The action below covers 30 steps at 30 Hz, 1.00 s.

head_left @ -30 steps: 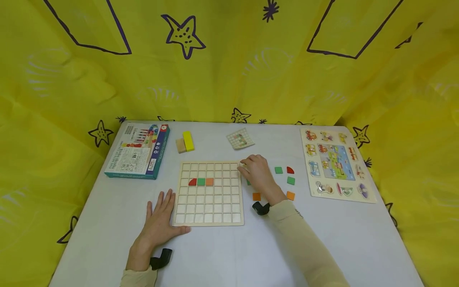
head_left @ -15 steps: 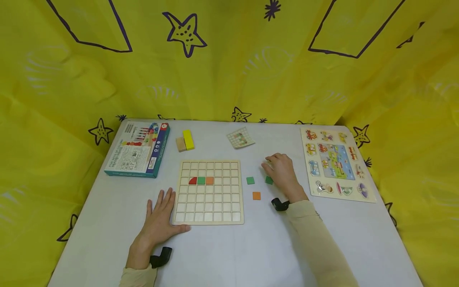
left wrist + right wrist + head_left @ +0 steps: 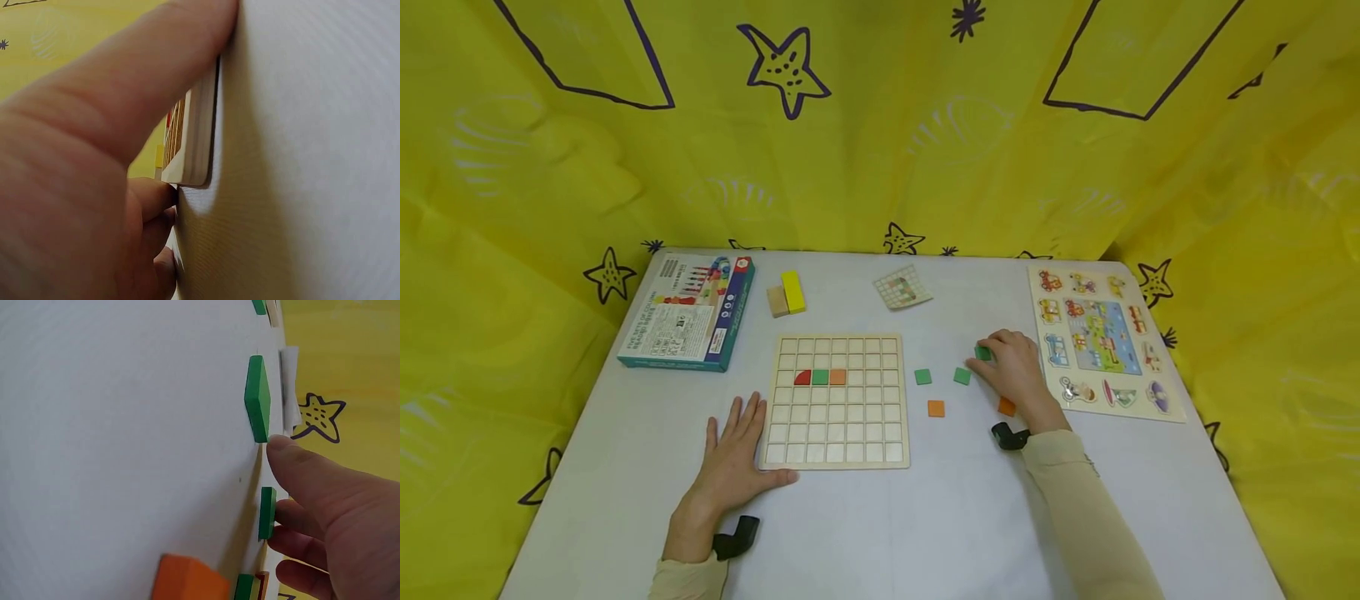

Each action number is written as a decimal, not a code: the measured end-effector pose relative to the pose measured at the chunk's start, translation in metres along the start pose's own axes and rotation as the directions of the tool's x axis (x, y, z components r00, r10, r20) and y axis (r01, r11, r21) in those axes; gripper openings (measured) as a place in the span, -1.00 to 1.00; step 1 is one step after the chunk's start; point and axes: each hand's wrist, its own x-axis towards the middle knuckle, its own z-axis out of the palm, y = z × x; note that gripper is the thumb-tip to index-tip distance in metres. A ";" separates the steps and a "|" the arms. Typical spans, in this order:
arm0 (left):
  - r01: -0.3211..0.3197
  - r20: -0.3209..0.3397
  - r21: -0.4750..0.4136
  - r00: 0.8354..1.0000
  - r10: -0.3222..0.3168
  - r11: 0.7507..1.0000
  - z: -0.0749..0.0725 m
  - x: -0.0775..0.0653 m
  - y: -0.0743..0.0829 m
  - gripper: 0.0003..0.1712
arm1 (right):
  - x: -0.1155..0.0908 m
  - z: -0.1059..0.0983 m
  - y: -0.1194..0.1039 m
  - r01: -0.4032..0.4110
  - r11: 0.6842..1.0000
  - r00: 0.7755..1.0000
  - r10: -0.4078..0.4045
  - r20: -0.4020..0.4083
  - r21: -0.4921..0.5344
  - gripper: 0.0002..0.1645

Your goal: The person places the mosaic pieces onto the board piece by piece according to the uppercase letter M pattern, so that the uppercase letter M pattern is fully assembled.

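A wooden grid board (image 3: 842,468) lies on the table, with a red quarter-round tile (image 3: 803,378), a green tile (image 3: 821,377) and an orange tile (image 3: 838,377) side by side in one row. Spread at the board's near-left corner, my left hand (image 3: 730,467) rests with straight fingers along the side and the thumb along the front edge. My right hand (image 3: 1018,375) is over the loose tiles, its fingertips at a green square tile (image 3: 982,353). In the right wrist view the thumb stands apart from the fingers, close to another green tile (image 3: 257,400); no pinch shows.
More loose tiles lie right of the board: a green one (image 3: 922,377) and orange ones (image 3: 936,408) (image 3: 1006,407). A pattern card (image 3: 902,288), wooden blocks (image 3: 793,292) and a toy box (image 3: 685,312) stand behind. A picture puzzle (image 3: 1112,404) lies far right.
My right hand has moved right, from the board's far-right corner to the loose tiles, uncovering green and orange ones. The left hand and the board have stayed put.
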 end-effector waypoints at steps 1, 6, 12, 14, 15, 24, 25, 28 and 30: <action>0.000 -0.001 0.002 1.000 0.000 1.000 0.000 0.000 0.000 0.48 | 0.000 0.000 0.001 0.005 1.000 1.000 -0.005 -0.002 -0.004 -0.44; -0.001 -0.002 0.004 1.000 0.001 1.000 0.000 0.000 -0.001 0.47 | -0.002 -0.001 0.005 0.022 0.999 1.000 -0.022 0.008 -0.035 -0.53; -0.003 -0.003 0.008 1.000 0.003 1.000 0.001 0.000 -0.001 0.47 | -0.004 -0.002 0.007 0.029 0.999 1.000 -0.029 0.003 -0.036 -0.59; -0.002 -0.005 0.009 1.000 0.002 1.000 0.001 0.001 -0.001 0.47 | -0.004 -0.002 0.008 0.033 0.999 0.999 -0.033 -0.005 -0.036 -0.61; -0.002 -0.005 0.008 1.000 0.002 1.000 0.001 0.001 -0.001 0.47 | -0.004 -0.001 0.008 0.034 0.999 0.999 -0.034 -0.009 -0.035 -0.62; -0.001 -0.005 0.003 1.000 0.001 1.000 0.002 0.000 -0.002 0.47 | -0.004 -0.001 0.007 0.034 0.999 0.999 -0.035 -0.040 -0.023 -0.70; -0.001 -0.004 0.003 1.000 0.001 1.000 0.002 0.000 -0.002 0.47 | -0.004 -0.001 0.006 0.032 0.999 0.999 -0.032 -0.043 -0.022 -0.71; -0.003 -0.005 0.003 1.000 0.003 1.000 0.002 0.000 -0.002 0.48 | -0.004 -0.001 0.005 0.021 1.000 0.998 -0.021 -0.054 -0.014 -0.71; -0.006 -0.005 0.006 1.000 0.006 1.000 0.002 0.001 -0.002 0.48 | -0.003 0.000 0.004 0.022 1.000 0.997 -0.023 -0.068 -0.019 -0.71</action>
